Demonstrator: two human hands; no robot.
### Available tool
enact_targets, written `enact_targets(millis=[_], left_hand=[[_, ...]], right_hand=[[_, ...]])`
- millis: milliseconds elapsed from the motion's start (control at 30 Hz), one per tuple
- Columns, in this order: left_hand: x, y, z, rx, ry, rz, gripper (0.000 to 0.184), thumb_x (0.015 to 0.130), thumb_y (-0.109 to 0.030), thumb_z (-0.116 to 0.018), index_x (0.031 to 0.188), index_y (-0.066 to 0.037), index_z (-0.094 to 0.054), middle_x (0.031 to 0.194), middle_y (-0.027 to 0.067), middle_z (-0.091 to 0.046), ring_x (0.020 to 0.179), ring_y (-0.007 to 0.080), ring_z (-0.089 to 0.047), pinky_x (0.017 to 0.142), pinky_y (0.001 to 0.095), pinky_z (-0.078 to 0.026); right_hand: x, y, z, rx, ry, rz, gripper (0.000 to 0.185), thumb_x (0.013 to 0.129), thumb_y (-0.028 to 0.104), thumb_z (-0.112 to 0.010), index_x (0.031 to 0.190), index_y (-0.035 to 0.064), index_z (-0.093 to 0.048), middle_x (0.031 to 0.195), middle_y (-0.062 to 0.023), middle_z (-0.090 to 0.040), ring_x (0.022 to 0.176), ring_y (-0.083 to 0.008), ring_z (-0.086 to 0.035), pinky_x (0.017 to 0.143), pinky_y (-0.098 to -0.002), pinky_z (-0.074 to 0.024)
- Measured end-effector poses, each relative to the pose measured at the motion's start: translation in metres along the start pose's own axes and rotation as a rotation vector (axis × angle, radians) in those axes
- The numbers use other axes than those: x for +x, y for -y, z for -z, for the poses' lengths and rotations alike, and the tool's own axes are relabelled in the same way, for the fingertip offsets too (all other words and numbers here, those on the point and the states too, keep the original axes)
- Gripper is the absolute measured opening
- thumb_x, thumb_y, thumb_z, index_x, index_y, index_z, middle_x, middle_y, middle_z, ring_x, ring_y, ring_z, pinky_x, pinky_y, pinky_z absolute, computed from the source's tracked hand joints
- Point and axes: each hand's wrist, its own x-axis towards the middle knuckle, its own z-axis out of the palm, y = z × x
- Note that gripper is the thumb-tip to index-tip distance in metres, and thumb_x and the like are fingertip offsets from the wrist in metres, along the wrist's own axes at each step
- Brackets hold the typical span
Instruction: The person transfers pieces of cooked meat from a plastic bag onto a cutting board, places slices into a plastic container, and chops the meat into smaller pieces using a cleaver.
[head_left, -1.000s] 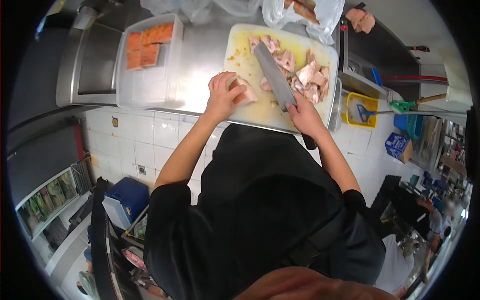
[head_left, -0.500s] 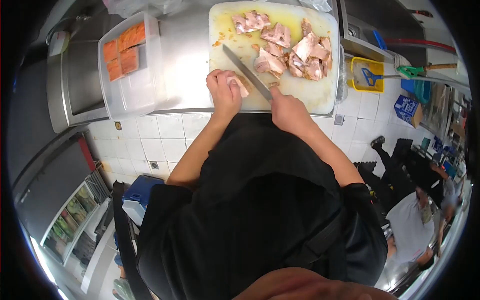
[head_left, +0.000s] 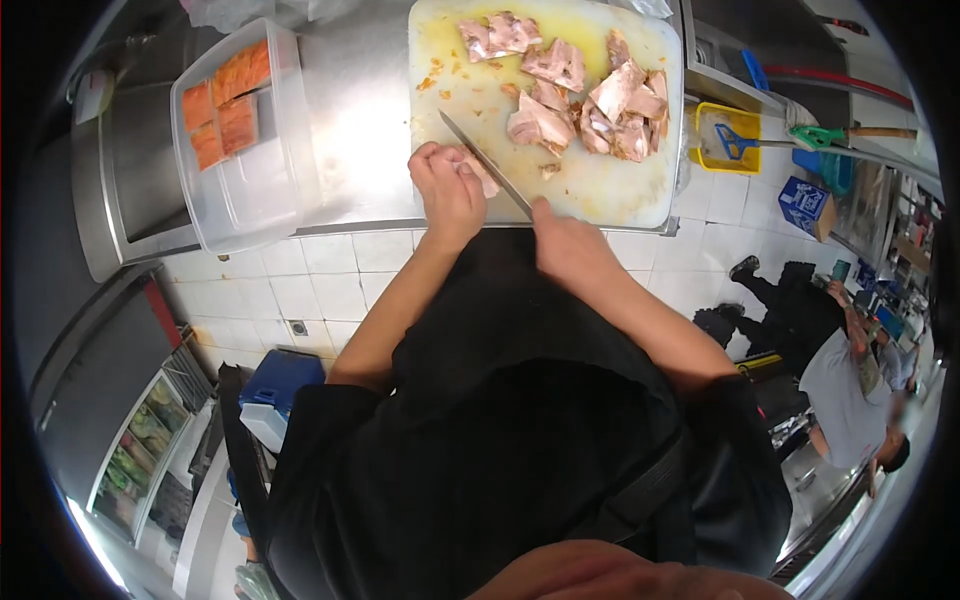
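On the white cutting board (head_left: pixel 600 195), my left hand (head_left: pixel 449 193) is closed around a piece of pale pink fish (head_left: pixel 484 178) at the board's near left. My right hand (head_left: pixel 575 245) grips a large knife (head_left: pixel 488 166) at the board's front edge. The blade points up and left, its edge at the piece beside my left fingers. Several cut chunks of pale fish (head_left: pixel 617 100) lie across the middle and right of the board. The knife's handle is hidden in my right hand.
A clear plastic container (head_left: pixel 280 190) with several orange fish pieces (head_left: pixel 238 125) stands on the steel counter (head_left: pixel 355 120) at the left. A yellow bucket (head_left: pixel 728 140) and a blue box (head_left: pixel 805 205) are at the right. Another person (head_left: pixel 850 385) is at the far right.
The knife has moved left from above the chunks to the piece under my left hand, its blade now seen nearly edge-on. The view has shifted, and the other person shows more fully.
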Motion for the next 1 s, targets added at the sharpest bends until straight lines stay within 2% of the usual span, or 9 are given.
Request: enact_targets(millis=[267, 400, 467, 600, 667, 800, 867, 933, 1000], left_hand=[[0.006, -0.006, 0.011, -0.037, -0.027, 0.007, 0.030, 0.086, -0.005, -0.057, 0.112, 0.004, -0.046, 0.114, 0.0269, -0.045, 0.112, 0.0421, -0.041, 0.099, 0.0514, -0.035], [-0.006, -0.015, 0.038, -0.078, -0.152, 0.221, 0.041, 0.087, -0.021, -0.070, 0.111, 0.005, -0.048, 0.112, 0.0246, -0.047, 0.109, 0.0415, -0.045, 0.099, 0.0498, -0.037], [-0.005, -0.024, 0.047, 0.070, 0.177, 0.462, 0.040, 0.085, -0.024, -0.073, 0.104, 0.004, -0.052, 0.110, 0.0218, -0.050, 0.107, 0.0399, -0.048, 0.096, 0.0481, -0.039], [0.002, -0.035, 0.027, 0.055, 0.196, 0.331, 0.039, 0.086, -0.024, -0.073, 0.100, 0.005, -0.050, 0.098, 0.0222, -0.052, 0.100, 0.0378, -0.051, 0.090, 0.0454, -0.042], [0.001, -0.021, 0.005, -0.258, 0.118, 0.460, 0.042, 0.087, -0.020, -0.071, 0.105, 0.005, -0.042, 0.093, 0.0212, -0.050, 0.097, 0.0335, -0.053, 0.087, 0.0416, -0.044], [0.041, -0.060, 0.023, -0.236, 0.191, 0.297, 0.043, 0.090, -0.016, -0.066, 0.111, 0.002, -0.033, 0.105, 0.0188, -0.049, 0.096, 0.0289, -0.054, 0.084, 0.0402, -0.046], [0.075, -0.074, 0.034, -0.394, 0.118, 0.342, 0.040, 0.092, -0.011, -0.064, 0.115, -0.002, -0.033, 0.110, 0.0167, -0.049, 0.100, 0.0268, -0.055, 0.085, 0.0402, -0.048], [0.128, -0.157, 0.087, -1.086, 0.051, 0.631, 0.038, 0.093, -0.007, -0.061, 0.120, -0.010, -0.034, 0.116, 0.0141, -0.050, 0.105, 0.0253, -0.055, 0.087, 0.0430, -0.052], [0.167, -0.212, 0.149, -1.454, 0.335, 0.306, 0.053, 0.091, -0.004, -0.061, 0.131, -0.019, -0.029, 0.125, 0.0116, -0.050, 0.106, 0.0319, -0.060, 0.077, 0.0519, -0.060]], right_hand=[[0.061, -0.014, 0.000, 0.039, -0.211, 0.127, 0.025, 0.095, 0.016, -0.055, 0.109, -0.0028, -0.045, 0.078, -0.0303, -0.065, 0.076, -0.0511, -0.063, 0.069, -0.0590, -0.0490], [0.035, -0.029, 0.030, 0.099, -0.348, 0.042, 0.028, 0.095, 0.016, -0.055, 0.115, -0.0024, -0.048, 0.083, -0.0308, -0.065, 0.082, -0.0511, -0.063, 0.075, -0.0587, -0.0490], [0.017, -0.028, 0.038, 0.022, -0.150, -0.023, 0.031, 0.095, 0.016, -0.055, 0.119, -0.0012, -0.049, 0.086, -0.0305, -0.066, 0.084, -0.0497, -0.064, 0.077, -0.0580, -0.0490], [0.021, -0.040, -0.007, 0.080, -0.116, 0.158, 0.024, 0.093, 0.015, -0.056, 0.113, 0.0019, -0.053, 0.084, -0.0298, -0.064, 0.083, -0.0498, -0.062, 0.077, -0.0578, -0.0485], [0.028, -0.051, -0.006, 0.163, -0.180, 0.266, 0.022, 0.093, 0.014, -0.056, 0.110, 0.0004, -0.053, 0.087, -0.0294, -0.064, 0.085, -0.0500, -0.062, 0.076, -0.0566, -0.0479], [0.010, -0.045, 0.026, 0.234, -0.272, 0.283, 0.024, 0.094, 0.019, -0.058, 0.110, 0.0016, -0.056, 0.093, -0.0292, -0.064, 0.089, -0.0485, -0.062, 0.078, -0.0536, -0.0488], [-0.002, -0.047, 0.057, 0.305, -0.381, 0.371, 0.036, 0.094, 0.019, -0.057, 0.127, 0.0058, -0.055, 0.106, -0.0284, -0.065, 0.101, -0.0452, -0.062, 0.086, -0.0518, -0.0490], [-0.017, -0.050, 0.088, 0.369, -0.473, 0.277, 0.034, 0.094, 0.018, -0.057, 0.124, 0.0033, -0.055, 0.105, -0.0275, -0.066, 0.103, -0.0450, -0.062, 0.089, -0.0499, -0.0488], [-0.019, -0.069, 0.102, 0.377, -0.649, 0.273, 0.031, 0.094, 0.018, -0.057, 0.121, 0.0027, -0.055, 0.103, -0.0275, -0.066, 0.101, -0.0460, -0.062, 0.086, -0.0505, -0.0493]])
